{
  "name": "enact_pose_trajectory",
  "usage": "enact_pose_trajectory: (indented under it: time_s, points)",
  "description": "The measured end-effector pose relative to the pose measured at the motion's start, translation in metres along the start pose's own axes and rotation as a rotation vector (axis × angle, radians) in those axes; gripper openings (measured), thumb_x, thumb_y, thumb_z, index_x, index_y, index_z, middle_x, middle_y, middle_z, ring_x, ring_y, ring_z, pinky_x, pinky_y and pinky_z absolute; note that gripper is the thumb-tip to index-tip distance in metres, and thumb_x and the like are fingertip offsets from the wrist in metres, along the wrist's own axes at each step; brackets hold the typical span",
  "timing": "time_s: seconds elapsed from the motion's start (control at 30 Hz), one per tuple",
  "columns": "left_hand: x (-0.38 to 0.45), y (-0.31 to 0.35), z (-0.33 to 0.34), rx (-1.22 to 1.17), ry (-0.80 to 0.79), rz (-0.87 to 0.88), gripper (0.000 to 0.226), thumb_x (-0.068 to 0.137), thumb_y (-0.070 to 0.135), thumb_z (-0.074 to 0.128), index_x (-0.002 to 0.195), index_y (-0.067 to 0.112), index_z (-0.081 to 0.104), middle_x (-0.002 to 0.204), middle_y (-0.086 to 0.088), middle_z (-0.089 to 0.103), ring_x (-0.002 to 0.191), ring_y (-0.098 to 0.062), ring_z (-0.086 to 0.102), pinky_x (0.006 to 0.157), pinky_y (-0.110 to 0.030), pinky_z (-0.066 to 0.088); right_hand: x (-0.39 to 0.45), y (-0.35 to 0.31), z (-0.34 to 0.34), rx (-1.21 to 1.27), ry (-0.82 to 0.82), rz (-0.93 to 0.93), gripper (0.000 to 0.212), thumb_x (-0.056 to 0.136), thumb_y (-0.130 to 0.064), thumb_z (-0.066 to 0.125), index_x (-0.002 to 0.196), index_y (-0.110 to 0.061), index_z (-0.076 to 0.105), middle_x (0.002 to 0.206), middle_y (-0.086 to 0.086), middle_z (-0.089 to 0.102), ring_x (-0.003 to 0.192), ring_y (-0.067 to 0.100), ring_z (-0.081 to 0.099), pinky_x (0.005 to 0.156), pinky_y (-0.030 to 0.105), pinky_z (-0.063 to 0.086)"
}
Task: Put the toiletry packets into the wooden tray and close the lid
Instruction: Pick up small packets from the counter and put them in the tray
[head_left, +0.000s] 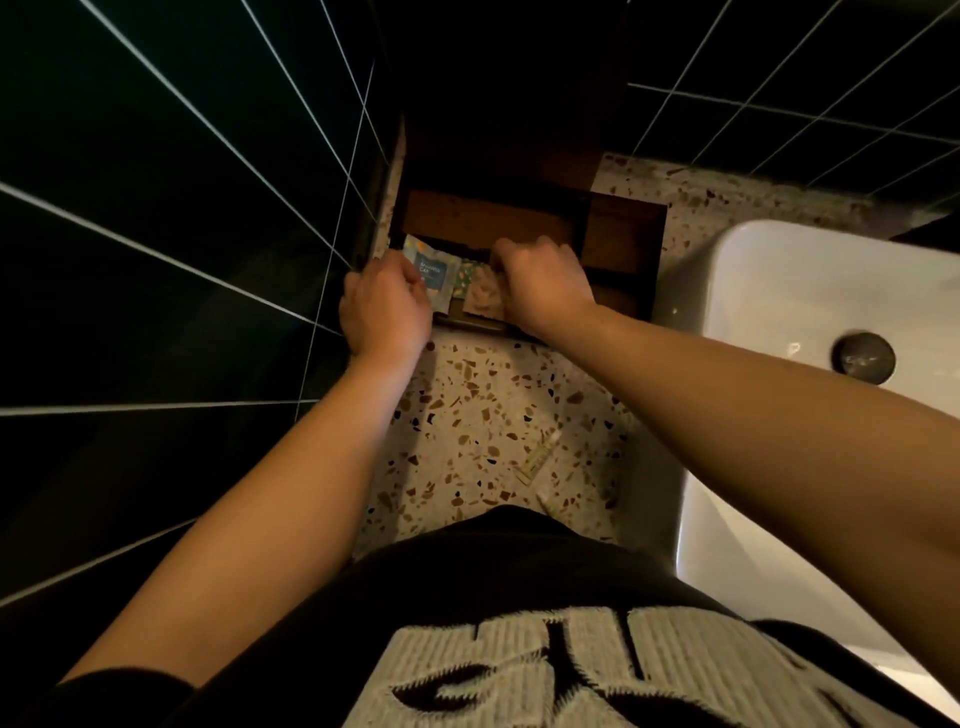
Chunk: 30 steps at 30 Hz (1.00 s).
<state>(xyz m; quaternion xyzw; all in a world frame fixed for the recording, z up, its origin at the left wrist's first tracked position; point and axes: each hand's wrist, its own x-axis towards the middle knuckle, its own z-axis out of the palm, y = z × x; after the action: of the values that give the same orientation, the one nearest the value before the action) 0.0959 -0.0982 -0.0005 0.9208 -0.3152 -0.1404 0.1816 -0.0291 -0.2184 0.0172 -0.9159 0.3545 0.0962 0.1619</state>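
Observation:
A dark wooden tray (623, 244) sits at the back of the terrazzo counter, its lid (483, 218) raised behind it. My left hand (384, 312) grips a pale packet with a blue label (434, 273) over the tray's left part. My right hand (543, 283) is closed on a tan patterned packet (485, 299) beside it, over the tray's front edge. A green patterned packet (465, 273) shows between the two. The tray's inside under my hands is hidden.
A small tube (537, 457) lies on the terrazzo counter (467, 415) nearer to me. A white sink (810, 322) with a dark drain fills the right side. Dark tiled walls (156, 260) close in on the left and behind.

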Motion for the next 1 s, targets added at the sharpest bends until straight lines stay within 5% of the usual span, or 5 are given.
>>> enact_pose_trajectory:
  time_s: [0.13, 0.27, 0.53, 0.73, 1.0]
  points:
    - [-0.001, -0.002, 0.008, 0.184, 0.016, 0.035, 0.023, 0.09, 0.028, 0.065, 0.11, 0.017, 0.064, 0.124, -0.013, 0.055, 0.112, -0.036, 0.053, 0.089, -0.046, 0.049, 0.007, -0.005, 0.014, -0.032, -0.018, -0.014, 0.028, 0.088, -0.006, 0.061, 0.114, -0.014, 0.059, 0.1, 0.015, 0.069, 0.102, 0.036, 0.057, 0.075, 0.04, 0.04]
    - [-0.001, -0.001, 0.009, 0.196, 0.033, 0.048, 0.026, 0.088, 0.027, 0.068, 0.111, 0.018, 0.062, 0.126, -0.012, 0.053, 0.114, -0.035, 0.05, 0.092, -0.044, 0.045, 0.007, -0.008, 0.017, 0.132, -0.075, 0.03, 0.037, 0.09, -0.001, 0.059, 0.125, -0.014, 0.055, 0.117, 0.013, 0.062, 0.105, 0.036, 0.061, 0.067, 0.038, 0.045]
    - [0.002, 0.005, 0.006, 0.119, -0.123, 0.226, 0.028, 0.091, 0.027, 0.068, 0.119, 0.025, 0.069, 0.128, -0.006, 0.055, 0.12, -0.031, 0.051, 0.1, -0.045, 0.041, -0.03, 0.008, 0.015, 0.101, -0.08, 0.089, 0.038, 0.097, -0.022, 0.052, 0.135, -0.017, 0.054, 0.137, 0.014, 0.05, 0.122, 0.037, 0.048, 0.093, 0.047, 0.05]
    - [0.008, 0.008, 0.01, 0.201, -0.149, 0.137, 0.03, 0.087, 0.029, 0.072, 0.115, 0.027, 0.065, 0.129, -0.007, 0.055, 0.117, -0.032, 0.057, 0.095, -0.046, 0.044, -0.034, -0.007, 0.019, 0.053, -0.262, 0.102, 0.04, 0.094, -0.016, 0.054, 0.134, -0.019, 0.055, 0.144, 0.013, 0.044, 0.129, 0.038, 0.044, 0.097, 0.048, 0.046]
    - [0.017, 0.011, 0.013, 0.288, -0.165, 0.109, 0.032, 0.087, 0.03, 0.073, 0.116, 0.021, 0.063, 0.129, -0.011, 0.054, 0.116, -0.034, 0.059, 0.089, -0.044, 0.046, -0.036, -0.009, 0.028, 0.238, -0.291, 0.135, 0.045, 0.094, -0.007, 0.049, 0.139, -0.014, 0.053, 0.157, 0.014, 0.027, 0.145, 0.044, 0.019, 0.118, 0.053, 0.026]
